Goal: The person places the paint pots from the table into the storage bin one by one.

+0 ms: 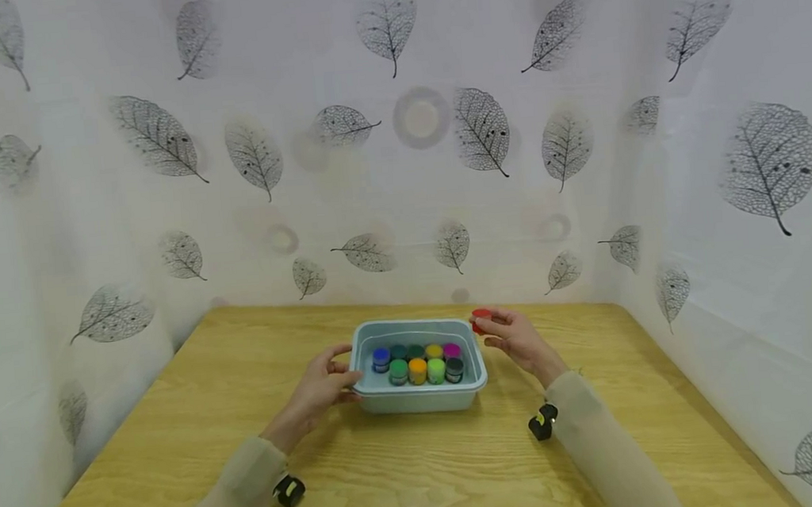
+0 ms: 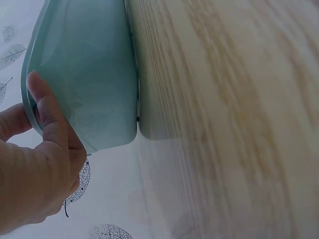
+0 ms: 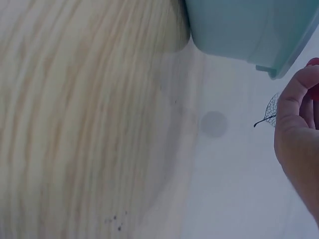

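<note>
A pale blue-green plastic basin [image 1: 418,402] stands on the wooden table. Inside it sit several small paint jars, among them a blue jar [image 1: 382,360], an orange jar [image 1: 418,371] and a magenta jar [image 1: 452,351]. My left hand [image 1: 321,383] grips the basin's left rim, its thumb and fingers on either side of the edge in the left wrist view. Just beyond the basin's right rim, my right hand [image 1: 516,340] pinches a small red jar [image 1: 481,321], raised above the table. In the right wrist view the fingers cover most of that red jar.
The light wooden table [image 1: 395,477] runs to a white curtain [image 1: 401,190] printed with grey leaves, which hangs at the back and both sides. A small black camera is strapped at each wrist.
</note>
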`<state>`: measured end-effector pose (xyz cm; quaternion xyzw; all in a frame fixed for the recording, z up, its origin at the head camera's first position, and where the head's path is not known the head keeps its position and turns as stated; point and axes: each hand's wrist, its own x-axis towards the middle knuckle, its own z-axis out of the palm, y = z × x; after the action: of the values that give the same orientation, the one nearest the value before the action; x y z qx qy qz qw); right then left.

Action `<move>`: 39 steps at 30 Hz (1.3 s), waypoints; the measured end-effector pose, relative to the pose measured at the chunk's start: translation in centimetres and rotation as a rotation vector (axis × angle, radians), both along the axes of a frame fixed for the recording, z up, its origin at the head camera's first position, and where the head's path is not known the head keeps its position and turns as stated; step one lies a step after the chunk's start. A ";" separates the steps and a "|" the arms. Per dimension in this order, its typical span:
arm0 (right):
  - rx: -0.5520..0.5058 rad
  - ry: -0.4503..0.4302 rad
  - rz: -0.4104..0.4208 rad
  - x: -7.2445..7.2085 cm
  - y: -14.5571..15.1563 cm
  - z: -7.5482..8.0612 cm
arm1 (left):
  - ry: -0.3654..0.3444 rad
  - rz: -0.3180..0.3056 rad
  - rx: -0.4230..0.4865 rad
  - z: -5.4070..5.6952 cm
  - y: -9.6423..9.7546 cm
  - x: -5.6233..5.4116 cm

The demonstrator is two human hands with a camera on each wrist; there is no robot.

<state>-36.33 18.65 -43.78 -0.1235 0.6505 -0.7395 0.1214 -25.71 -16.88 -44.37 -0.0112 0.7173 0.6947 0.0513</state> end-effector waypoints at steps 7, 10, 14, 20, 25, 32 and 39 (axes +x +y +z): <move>-0.022 0.043 -0.020 0.7 -1.3 1.1 | 0.006 0.011 -0.006 -0.2 -0.1 -0.2; -0.028 0.049 -0.003 1.0 -1.9 1.3 | 0.005 0.005 -0.010 -0.2 -0.2 0.0; -0.017 0.034 0.014 1.8 -2.8 1.5 | -0.002 0.000 -0.008 -0.2 -0.1 0.3; 0.040 0.036 0.047 2.7 -4.3 2.1 | -0.005 0.007 0.007 -0.4 -0.3 0.2; 0.115 0.034 0.090 2.9 -5.5 2.3 | -0.014 0.012 0.007 -0.2 -0.3 0.1; 0.189 0.063 0.122 3.3 -6.9 2.1 | -0.013 0.007 -0.005 0.1 0.0 0.0; 0.246 0.082 0.174 4.0 -8.5 1.9 | -0.003 0.000 -0.006 0.2 0.2 0.1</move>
<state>-32.32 10.14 -41.87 -0.1938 0.7273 -0.6354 0.1723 -25.63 -16.69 -44.20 -0.0122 0.7195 0.6924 0.0524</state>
